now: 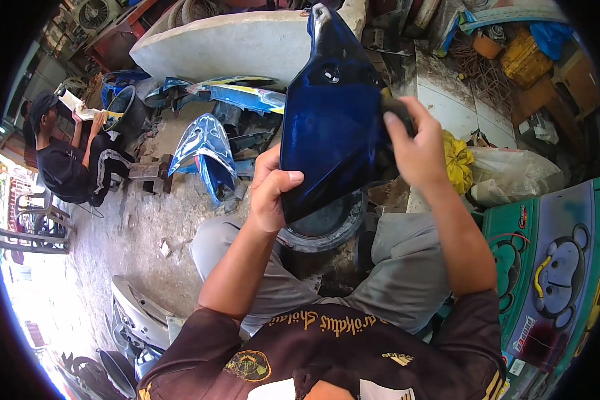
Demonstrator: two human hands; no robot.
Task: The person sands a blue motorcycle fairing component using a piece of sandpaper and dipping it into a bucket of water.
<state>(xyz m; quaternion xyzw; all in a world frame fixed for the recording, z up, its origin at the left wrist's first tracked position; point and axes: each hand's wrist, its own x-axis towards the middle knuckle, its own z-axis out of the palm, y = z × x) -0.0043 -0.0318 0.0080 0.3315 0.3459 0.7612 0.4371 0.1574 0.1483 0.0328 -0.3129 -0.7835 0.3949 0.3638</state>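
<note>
A glossy dark blue motorcycle body panel (330, 127) is held up in front of me, its narrow end pointing away. My left hand (271, 192) grips its lower left edge, thumb on the face and fingers behind. At the right edge, my right hand (421, 148) is closed around a small dark pad (395, 109) pressed against the panel; its kind is hard to make out. Beneath the panel, between my knees, sits a round dark basin (323, 235), partly covered by it.
Blue and white body panels (205, 147) lie on the floor at the left, beside a pale low wall (220, 50). A co-worker (63, 157) sits far left holding a white part. To the right are a yellow bag (457, 163), a clear plastic sack (517, 175) and a green case (507, 223).
</note>
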